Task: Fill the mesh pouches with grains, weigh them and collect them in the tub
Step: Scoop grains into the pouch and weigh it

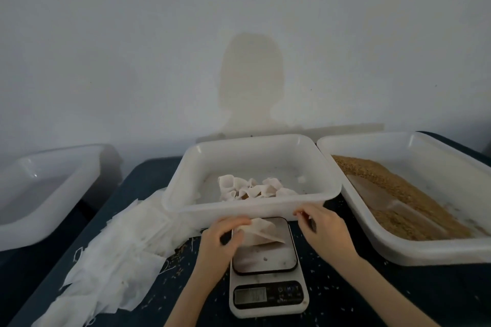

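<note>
Filled pouch on scale: your left hand is pinching it; collecting tub is lying directly beyond (right hand loosely curled, empty).

Dim, flat, greyish light; low contrast. Light comes from behind wearer: head-and-shoulders shadow cast on wall ahead. Soft focus overall, hazy. Left tub smeared, blurred. Wide-angle bending at edges; table edges splay outward. Scale display unreadable, faint glare on tub rims
</note>
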